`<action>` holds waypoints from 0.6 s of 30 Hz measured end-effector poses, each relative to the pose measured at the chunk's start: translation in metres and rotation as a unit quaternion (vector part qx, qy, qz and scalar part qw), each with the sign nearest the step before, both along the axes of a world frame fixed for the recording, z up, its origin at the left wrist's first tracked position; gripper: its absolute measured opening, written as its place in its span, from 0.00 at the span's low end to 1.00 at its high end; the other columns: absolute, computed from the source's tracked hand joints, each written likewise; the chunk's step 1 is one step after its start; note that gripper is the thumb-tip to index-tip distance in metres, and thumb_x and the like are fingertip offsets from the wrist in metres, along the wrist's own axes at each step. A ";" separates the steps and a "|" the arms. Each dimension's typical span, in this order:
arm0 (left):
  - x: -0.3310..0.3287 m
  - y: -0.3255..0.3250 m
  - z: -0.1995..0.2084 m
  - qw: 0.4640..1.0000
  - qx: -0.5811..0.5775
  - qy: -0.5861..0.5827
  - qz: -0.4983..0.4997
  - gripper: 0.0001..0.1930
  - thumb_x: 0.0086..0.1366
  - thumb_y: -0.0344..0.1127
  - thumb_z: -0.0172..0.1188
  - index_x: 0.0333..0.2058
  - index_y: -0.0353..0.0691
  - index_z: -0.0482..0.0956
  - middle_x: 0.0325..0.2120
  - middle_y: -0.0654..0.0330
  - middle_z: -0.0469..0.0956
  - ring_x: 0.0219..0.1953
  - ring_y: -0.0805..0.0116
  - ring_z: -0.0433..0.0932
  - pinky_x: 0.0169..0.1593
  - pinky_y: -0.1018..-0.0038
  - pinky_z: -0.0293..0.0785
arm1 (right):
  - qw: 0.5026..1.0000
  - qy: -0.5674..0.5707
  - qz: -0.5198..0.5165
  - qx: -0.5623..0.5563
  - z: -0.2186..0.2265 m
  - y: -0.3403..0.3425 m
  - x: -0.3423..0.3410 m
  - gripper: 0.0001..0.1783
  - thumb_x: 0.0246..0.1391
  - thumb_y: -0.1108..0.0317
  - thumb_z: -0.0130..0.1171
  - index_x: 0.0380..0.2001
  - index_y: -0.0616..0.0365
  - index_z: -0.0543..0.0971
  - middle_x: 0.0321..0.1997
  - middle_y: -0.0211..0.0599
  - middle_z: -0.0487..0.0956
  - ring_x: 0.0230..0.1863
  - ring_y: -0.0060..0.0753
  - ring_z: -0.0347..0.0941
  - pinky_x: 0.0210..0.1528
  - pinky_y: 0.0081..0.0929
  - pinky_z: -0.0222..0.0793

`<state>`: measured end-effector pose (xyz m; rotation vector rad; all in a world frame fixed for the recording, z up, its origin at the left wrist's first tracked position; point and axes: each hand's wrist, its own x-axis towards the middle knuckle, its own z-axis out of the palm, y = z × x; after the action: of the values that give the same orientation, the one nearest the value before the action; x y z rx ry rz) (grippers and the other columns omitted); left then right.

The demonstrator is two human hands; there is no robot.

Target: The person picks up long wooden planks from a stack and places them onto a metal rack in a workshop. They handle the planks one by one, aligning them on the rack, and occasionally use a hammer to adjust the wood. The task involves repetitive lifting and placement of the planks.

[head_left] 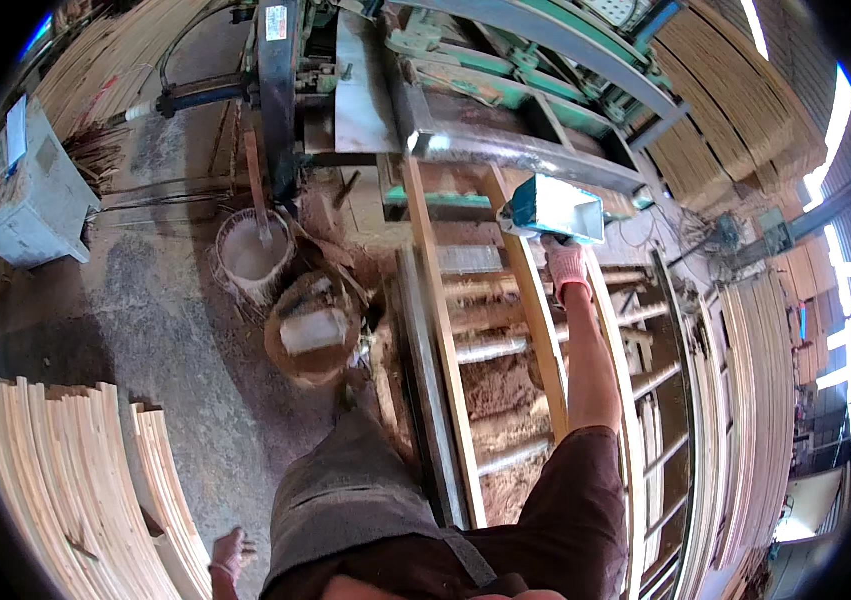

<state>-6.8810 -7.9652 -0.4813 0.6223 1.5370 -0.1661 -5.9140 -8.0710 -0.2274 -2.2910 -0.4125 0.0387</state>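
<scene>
My right hand [567, 263], in a pinkish knit glove, reaches far forward and is closed on a teal box-shaped tool [536, 205] with a pale, bright open side. The tool sits at the far part of the middle wooden strip [536, 335]. Two more strips run alongside, a left strip [438, 310] and a right strip [630, 440], all lying lengthwise over a metal roller frame [426, 400]. Low at the left, my left hand [234, 552] hangs beside my grey apron [346, 500]. Its fingers look loosely apart, with nothing seen in them.
A bucket of whitish liquid [256, 250] with a wooden stick [254, 175] stands left of the frame, near a round brown container [286, 365]. Green machinery [546, 85] spans the far end. Stacked boards [66, 480] lie at lower left, more boards [756, 400] at right.
</scene>
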 end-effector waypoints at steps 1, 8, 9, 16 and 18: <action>0.012 -0.002 0.012 0.999 -0.014 0.033 -0.027 0.28 0.70 0.60 0.58 0.50 0.38 0.78 0.38 0.47 0.85 0.31 0.53 0.83 0.38 0.56 0.80 | 0.999 0.040 -0.027 -0.015 -0.001 0.032 0.019 0.23 0.56 0.52 0.66 0.44 0.60 0.86 0.35 0.42 0.87 0.36 0.44 0.83 0.41 0.41 0.75; 0.038 0.019 0.042 0.997 0.033 0.037 -0.055 0.24 0.71 0.52 0.59 0.45 0.30 0.82 0.46 0.49 0.84 0.44 0.61 0.84 0.46 0.69 0.80 | 0.992 0.045 -0.077 0.087 -0.008 0.146 0.097 0.20 0.58 0.55 0.68 0.44 0.61 0.87 0.40 0.43 0.88 0.41 0.41 0.83 0.49 0.38 0.74; 0.039 0.028 0.040 0.997 0.018 0.048 -0.053 0.26 0.71 0.52 0.59 0.46 0.29 0.82 0.48 0.48 0.84 0.46 0.61 0.84 0.47 0.70 0.80 | 0.991 0.042 -0.075 0.107 -0.010 0.148 0.101 0.20 0.59 0.56 0.68 0.45 0.62 0.86 0.40 0.42 0.88 0.41 0.40 0.82 0.49 0.38 0.74; 0.072 0.134 0.040 1.000 -0.016 0.017 0.021 0.21 0.70 0.54 0.63 0.42 0.39 0.80 0.32 0.54 0.84 0.30 0.63 0.82 0.38 0.62 0.82 | 0.992 0.049 -0.075 0.093 0.040 0.128 0.020 0.16 0.63 0.53 0.65 0.40 0.54 0.83 0.23 0.22 0.71 0.21 0.20 0.63 0.23 0.27 0.59; 0.074 0.197 0.011 0.998 -0.054 -0.002 -0.035 0.25 0.70 0.54 0.64 0.51 0.36 0.79 0.37 0.51 0.84 0.33 0.61 0.82 0.42 0.63 0.83 | 0.992 0.056 -0.063 0.094 0.050 0.080 -0.018 0.14 0.64 0.54 0.64 0.38 0.55 0.83 0.21 0.18 0.67 0.19 0.17 0.56 0.22 0.25 0.52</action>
<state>-6.8068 -7.7682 -0.4699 0.5890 1.4921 -0.2988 -5.9322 -7.9909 -0.1769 -2.1132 -0.2039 0.0633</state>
